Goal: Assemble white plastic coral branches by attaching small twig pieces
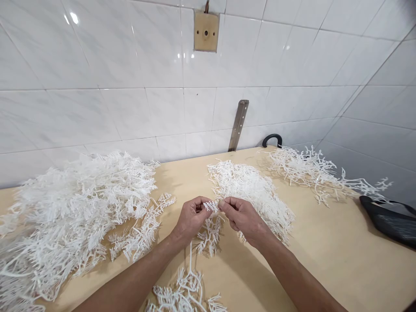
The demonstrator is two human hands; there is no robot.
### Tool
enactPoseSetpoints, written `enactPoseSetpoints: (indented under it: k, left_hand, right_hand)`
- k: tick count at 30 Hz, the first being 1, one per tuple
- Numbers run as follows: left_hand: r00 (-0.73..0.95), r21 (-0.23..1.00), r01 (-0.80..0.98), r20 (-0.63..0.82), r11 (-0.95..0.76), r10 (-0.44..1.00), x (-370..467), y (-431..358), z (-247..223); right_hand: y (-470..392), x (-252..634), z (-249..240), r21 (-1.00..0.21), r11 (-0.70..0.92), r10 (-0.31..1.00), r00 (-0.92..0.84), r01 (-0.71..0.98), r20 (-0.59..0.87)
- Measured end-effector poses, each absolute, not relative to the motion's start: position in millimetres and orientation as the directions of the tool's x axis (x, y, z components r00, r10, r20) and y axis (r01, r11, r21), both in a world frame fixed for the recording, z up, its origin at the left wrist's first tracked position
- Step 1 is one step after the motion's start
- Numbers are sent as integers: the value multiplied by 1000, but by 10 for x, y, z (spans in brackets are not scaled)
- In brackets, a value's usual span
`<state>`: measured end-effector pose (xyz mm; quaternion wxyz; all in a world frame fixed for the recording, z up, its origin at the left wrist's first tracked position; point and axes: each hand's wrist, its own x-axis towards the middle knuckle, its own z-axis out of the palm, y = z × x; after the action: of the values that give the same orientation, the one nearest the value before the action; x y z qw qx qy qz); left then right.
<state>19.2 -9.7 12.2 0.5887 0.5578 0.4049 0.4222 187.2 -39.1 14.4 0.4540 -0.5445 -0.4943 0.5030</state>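
Close together over the middle of the table, my left hand (194, 216) and my right hand (243, 216) meet at a small white branched plastic sprig (211, 206). The left thumb and fingers pinch it. My right thumb and fingertips are pressed together at its right end; whether they grip the same sprig or another bit is too small to tell. Below the hands lies a loose white sprig (210, 236). A longer white branched stem (191, 288) rests nearer to me. Just behind my right hand spreads a heap of small white sprigs (250, 186).
A large pile of white branched pieces (81, 203) covers the left of the wooden table (328, 260). Bare white stems (305, 169) lie at the back right, near a black curved handle (272, 139). At the right edge sits a black mesh item (390, 221). Tiled wall stands behind.
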Motion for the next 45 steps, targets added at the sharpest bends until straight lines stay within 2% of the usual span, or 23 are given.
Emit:
enactPoseSetpoints:
  k: [5,8,11,14,21,29,35,45]
  left_hand:
    - [296,1000,-24,11,-4,955,199,-102,129]
    - [283,1000,-9,3,-1,959,204,-95,101]
    - [261,1000,-5,-3,4,965,210,-90,61]
    - [245,1000,1,-4,4,970,218,-92,32]
    - [260,1000,-8,5,-3,966,220,-118,64]
    - [254,1000,-18,-5,10,967,232,-140,116]
    - [219,1000,2,26,-27,975,237,-107,41]
    - [240,996,77,-63,46,969,250,-122,35]
  right_hand:
    - [-404,1864,168,-986,-75,997,10,146,-74]
    - [-411,1856,172,-945,28,998,49,326,46]
    - [-419,1838,151,-848,135,976,77,513,202]
    - [-428,1816,128,-776,169,959,81,608,272]
    - [-451,1816,158,-824,122,978,76,554,196]
    - [-445,1826,85,-796,205,958,50,569,282]
    - [-441,1829,44,-593,409,837,-26,694,546]
    - [-406,1883,25,-458,467,784,-115,757,610]
